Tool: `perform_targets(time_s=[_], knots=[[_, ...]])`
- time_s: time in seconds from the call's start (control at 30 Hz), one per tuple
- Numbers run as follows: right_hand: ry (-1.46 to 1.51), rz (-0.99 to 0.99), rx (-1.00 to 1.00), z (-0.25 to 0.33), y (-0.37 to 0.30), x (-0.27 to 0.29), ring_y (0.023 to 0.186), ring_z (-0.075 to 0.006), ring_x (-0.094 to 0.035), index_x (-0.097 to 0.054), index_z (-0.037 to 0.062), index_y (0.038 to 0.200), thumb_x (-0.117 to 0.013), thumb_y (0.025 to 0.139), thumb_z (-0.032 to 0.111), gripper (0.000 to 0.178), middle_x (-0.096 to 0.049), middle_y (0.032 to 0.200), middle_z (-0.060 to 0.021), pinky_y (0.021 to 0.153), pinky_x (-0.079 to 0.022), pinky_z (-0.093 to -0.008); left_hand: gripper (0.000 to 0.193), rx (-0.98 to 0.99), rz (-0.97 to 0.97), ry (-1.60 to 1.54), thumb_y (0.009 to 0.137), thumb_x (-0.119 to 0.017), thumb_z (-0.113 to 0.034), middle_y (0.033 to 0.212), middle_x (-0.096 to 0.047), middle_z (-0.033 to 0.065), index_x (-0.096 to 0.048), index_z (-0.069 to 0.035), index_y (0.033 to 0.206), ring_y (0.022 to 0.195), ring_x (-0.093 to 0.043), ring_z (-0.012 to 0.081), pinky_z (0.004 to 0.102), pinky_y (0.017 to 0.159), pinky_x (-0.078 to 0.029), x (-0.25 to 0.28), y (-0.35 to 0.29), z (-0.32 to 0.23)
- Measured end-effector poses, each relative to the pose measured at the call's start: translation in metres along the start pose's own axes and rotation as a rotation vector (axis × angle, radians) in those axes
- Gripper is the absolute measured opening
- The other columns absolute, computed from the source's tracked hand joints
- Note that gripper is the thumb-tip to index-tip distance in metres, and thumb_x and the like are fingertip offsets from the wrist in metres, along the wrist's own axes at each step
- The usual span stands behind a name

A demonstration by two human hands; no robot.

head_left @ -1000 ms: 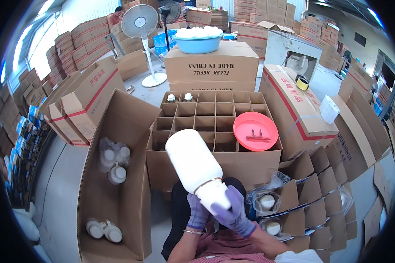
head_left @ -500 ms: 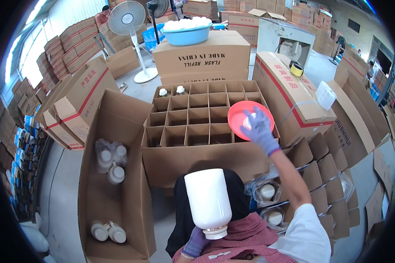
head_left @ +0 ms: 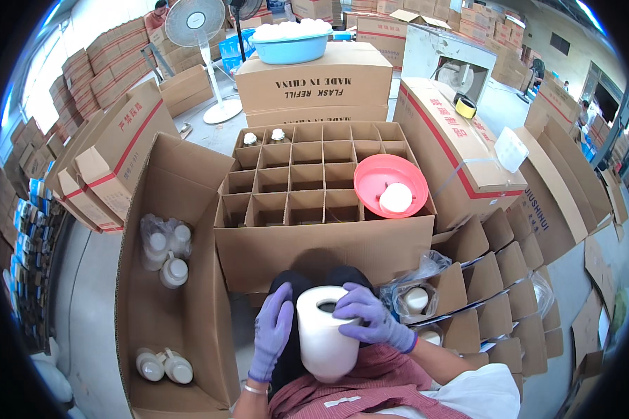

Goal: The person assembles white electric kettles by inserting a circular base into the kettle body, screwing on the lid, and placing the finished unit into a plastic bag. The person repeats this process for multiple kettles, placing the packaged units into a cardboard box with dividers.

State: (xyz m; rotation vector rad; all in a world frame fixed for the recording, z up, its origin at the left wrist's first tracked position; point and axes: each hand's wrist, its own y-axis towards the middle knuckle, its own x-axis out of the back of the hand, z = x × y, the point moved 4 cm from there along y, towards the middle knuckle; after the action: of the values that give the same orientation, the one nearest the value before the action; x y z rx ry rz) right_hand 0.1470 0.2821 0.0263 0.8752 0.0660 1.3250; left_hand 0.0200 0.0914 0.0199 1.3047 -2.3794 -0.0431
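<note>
A white cylindrical flask body (head_left: 321, 349) stands nearly upright on my lap, with a round dark hole in its upper end. My right hand (head_left: 374, 318), in a purple-grey glove, grips its upper right rim, fingers bent over the edge by the hole. Whether anything small is under those fingers is hidden. On the other side my left hand (head_left: 272, 332) has its fingers stretched out close beside the flask, holding nothing. In front, a red plastic basin (head_left: 377, 171) rests on the divided carton (head_left: 321, 251), and a white round piece (head_left: 396, 198) lies in it.
At left, a long open carton (head_left: 182, 328) holds several white-lidded flasks. Two white-topped items stand in the divided carton's far left cells. Cardboard dividers (head_left: 489, 279) and bagged flasks lie at right. Behind are a blue tub (head_left: 290, 50) and a fan (head_left: 194, 21).
My right hand has left the red basin and come back to the flask. The flask has turned, showing a holed end upward. My left hand has let go of its neck and opened.
</note>
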Motion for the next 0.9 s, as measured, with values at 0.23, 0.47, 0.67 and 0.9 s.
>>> perform_targets(time_s=[0.23, 0.47, 0.67, 0.9], knots=[[-0.039, 0.011, 0.005, -0.041, -0.028, 0.008, 0.119, -0.0307, -0.053, -0.075, 0.0123, 0.102, -0.072, 0.085, 0.015, 0.018, -0.062, 0.121, -0.0112, 0.109, -0.037, -0.0473, 0.042, 0.055, 0.343, -0.575, 0.105, -0.04, -0.027, 0.118, -0.069, 0.0144, -0.069, 0.002, 0.111, 0.123, -0.058, 0.0271, 0.0478, 0.119, -0.028, 0.004, -0.029, 0.023], [0.059, 0.148, -0.011, -0.008, -0.01, 0.017, 0.113, -0.0279, -0.058, -0.074, 0.0097, 0.099, -0.074, 0.084, 0.015, 0.016, -0.065, 0.116, -0.0076, 0.104, -0.043, -0.0431, 0.041, 0.177, 0.148, -0.525, 0.106, -0.042, -0.024, 0.125, -0.065, 0.0207, -0.06, 0.005, 0.129, 0.119, -0.062, 0.0279, 0.04, 0.108, -0.046, -0.005, -0.024, 0.011], [0.214, 0.134, -0.255, -0.014, -0.004, 0.02, 0.119, -0.029, -0.056, -0.07, 0.0056, 0.114, -0.078, 0.08, 0.018, 0.038, -0.062, 0.126, -0.0137, 0.104, -0.043, -0.0386, 0.046, 0.11, 0.203, -0.603, 0.102, -0.048, -0.022, 0.134, -0.06, 0.0243, -0.055, 0.006, 0.137, 0.13, -0.054, 0.0288, 0.0402, 0.114, -0.038, -0.004, -0.002, 0.01], [0.527, -0.05, -0.669, -0.032, -0.04, 0.016, 0.115, -0.0243, -0.058, -0.056, 0.0028, 0.134, -0.074, 0.087, 0.018, 0.052, -0.059, 0.129, -0.0107, 0.102, -0.046, -0.0364, 0.067, 0.076, 0.193, -0.704, 0.085, -0.073, -0.028, 0.149, -0.048, 0.0163, -0.052, 0.003, 0.14, 0.135, -0.048, 0.0283, 0.0398, 0.113, -0.038, 0.015, -0.007, 0.008]])
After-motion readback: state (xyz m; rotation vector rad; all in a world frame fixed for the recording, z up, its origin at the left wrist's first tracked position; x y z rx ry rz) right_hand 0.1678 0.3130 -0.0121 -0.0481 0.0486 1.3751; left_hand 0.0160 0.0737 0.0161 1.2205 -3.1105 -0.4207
